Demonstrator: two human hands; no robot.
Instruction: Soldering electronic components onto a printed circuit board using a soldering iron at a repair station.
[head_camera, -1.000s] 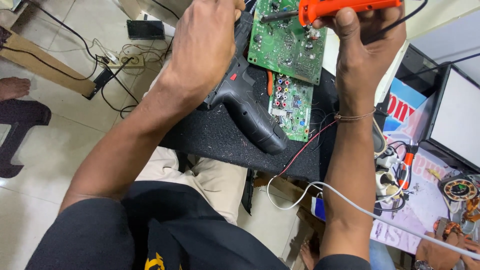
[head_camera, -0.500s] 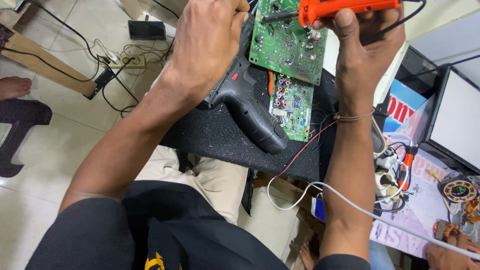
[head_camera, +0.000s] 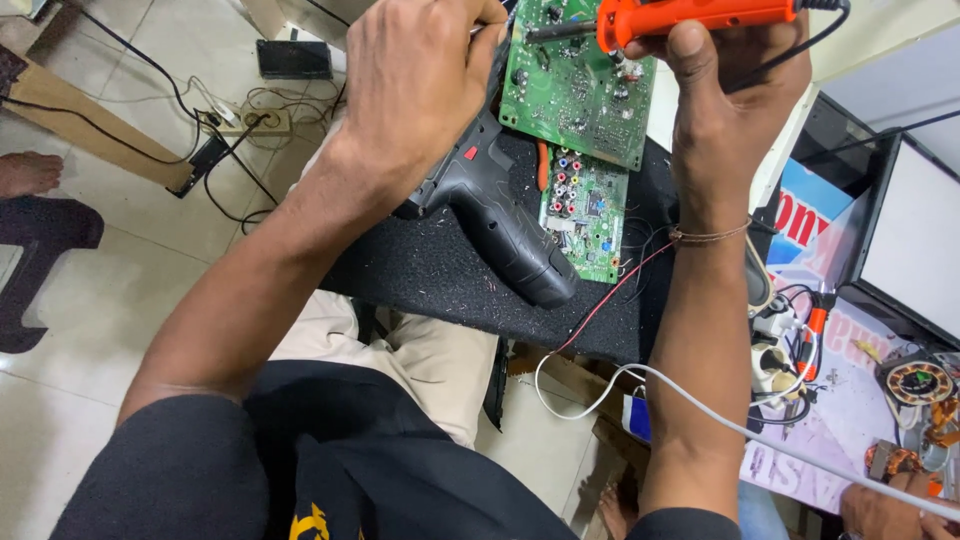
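Soldering iron over a green circuit board

Right hand (head_camera: 725, 95) clamped on the orange soldering iron (head_camera: 690, 14) (light, rigid; hold the handle); left hand (head_camera: 420, 75) fisted beside the thin, fragile circuit board (head_camera: 575, 95), contents unclear.

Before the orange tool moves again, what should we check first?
1. Right hand has a firm hold on the orange soldering iron: ok, the fingers wrap its body.
2. Left hand steadies things at the edge of the green circuit board: cannot tell, what it pinches is hidden.
3. Board rests on the black mat: ok.
4. Black tool handle lies clear of the iron's tip: ok, it lies lower on the mat.
5. Grey cord is not snagged: cannot tell, it runs out of view.
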